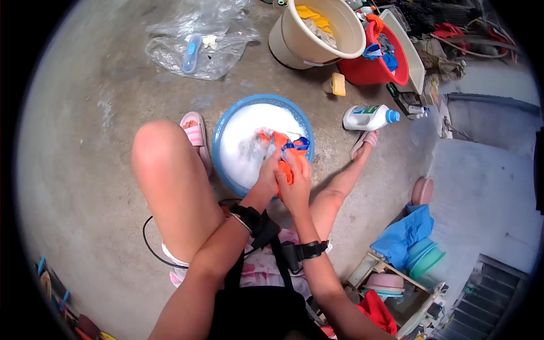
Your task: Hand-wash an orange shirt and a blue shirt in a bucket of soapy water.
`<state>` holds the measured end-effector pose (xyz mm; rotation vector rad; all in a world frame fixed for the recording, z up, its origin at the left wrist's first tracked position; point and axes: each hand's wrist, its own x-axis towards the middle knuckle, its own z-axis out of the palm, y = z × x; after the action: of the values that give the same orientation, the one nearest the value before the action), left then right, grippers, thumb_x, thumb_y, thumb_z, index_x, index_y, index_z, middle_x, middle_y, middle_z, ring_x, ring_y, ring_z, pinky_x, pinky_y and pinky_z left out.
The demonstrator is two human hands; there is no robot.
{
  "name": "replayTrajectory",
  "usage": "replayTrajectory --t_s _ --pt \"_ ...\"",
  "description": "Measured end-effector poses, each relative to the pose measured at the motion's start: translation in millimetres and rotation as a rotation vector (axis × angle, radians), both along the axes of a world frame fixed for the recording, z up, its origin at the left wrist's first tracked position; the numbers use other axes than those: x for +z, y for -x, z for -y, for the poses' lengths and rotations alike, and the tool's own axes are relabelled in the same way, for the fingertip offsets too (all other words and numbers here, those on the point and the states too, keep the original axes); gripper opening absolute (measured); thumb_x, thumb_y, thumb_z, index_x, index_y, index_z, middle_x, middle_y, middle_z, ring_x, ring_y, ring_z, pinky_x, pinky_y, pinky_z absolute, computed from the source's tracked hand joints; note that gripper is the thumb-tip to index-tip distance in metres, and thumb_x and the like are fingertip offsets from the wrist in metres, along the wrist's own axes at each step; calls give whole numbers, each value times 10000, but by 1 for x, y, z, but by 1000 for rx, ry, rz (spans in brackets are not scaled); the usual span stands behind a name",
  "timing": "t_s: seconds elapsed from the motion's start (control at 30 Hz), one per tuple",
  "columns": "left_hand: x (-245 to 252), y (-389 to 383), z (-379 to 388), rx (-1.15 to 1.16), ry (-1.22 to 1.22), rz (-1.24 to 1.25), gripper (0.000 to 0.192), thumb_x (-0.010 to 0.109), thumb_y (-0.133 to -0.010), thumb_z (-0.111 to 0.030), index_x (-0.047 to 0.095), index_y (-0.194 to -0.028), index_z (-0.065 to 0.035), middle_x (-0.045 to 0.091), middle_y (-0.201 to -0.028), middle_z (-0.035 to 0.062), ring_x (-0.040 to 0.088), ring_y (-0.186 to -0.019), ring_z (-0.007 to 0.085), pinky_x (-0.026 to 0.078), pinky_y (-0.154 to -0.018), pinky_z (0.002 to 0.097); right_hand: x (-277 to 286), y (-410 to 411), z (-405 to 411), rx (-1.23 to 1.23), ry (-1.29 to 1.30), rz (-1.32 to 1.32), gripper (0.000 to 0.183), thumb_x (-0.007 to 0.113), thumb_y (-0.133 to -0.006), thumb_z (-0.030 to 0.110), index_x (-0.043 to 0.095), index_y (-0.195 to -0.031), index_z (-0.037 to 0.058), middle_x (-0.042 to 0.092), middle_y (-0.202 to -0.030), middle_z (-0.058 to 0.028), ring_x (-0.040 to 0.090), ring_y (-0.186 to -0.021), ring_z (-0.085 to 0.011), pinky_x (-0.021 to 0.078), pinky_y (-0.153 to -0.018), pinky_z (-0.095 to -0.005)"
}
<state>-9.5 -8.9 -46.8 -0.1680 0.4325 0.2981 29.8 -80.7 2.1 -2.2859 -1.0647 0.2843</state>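
A blue plastic basin (220, 168) filled with white suds stands on the floor before me. Over its near right part, my left hand (268, 171) and my right hand (297, 180) are close together, both gripping an orange and blue wet cloth (285, 169). Part of the cloth reaches down into the foam, and some of it is hidden by my fingers. Right of the basin, a white detergent bottle (362, 117) with a blue cap lies near my foot.
A beige bucket (289, 42) and a red bucket (365, 73), both with clothes, stand beyond the basin at right. Near them is a yellow block (338, 84). A blue-handled brush (192, 53) lies on clear plastic sheeting (163, 53). Stacked basins (427, 259) sit at lower right.
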Motion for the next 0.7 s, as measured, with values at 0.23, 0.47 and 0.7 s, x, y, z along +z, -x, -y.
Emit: replayTrajectory --t_s 0.23,0.47,0.7 --pt "18 -4 -5 16 -130 -321 364 481 -903 -374 540 -1058 -50 585 -906 64 571 -780 165 476 -684 319 -4 1 -13 -154 -27 -91 313 597 -807 267 559 -979 8 554 -948 -232 544 -870 -390 437 -733 -417" --pt "6 -9 -1 12 -419 -601 165 562 -822 -172 618 -870 -25 587 -772 45 560 -682 136 458 -608 290 -19 -10 -15 -146 -64 -141 320 546 -833 266 573 -760 -45 503 -579 -249 594 -646 -362 450 -604 -402" --pt "19 -8 0 88 -733 -547 216 592 -799 -168 613 -900 22 601 -807 47 562 -739 108 458 -666 260 -64 -40 -3 -617 -214 -1130 372 417 -922 364 580 -957 32 625 -855 -109 607 -743 -214 478 -660 -335"
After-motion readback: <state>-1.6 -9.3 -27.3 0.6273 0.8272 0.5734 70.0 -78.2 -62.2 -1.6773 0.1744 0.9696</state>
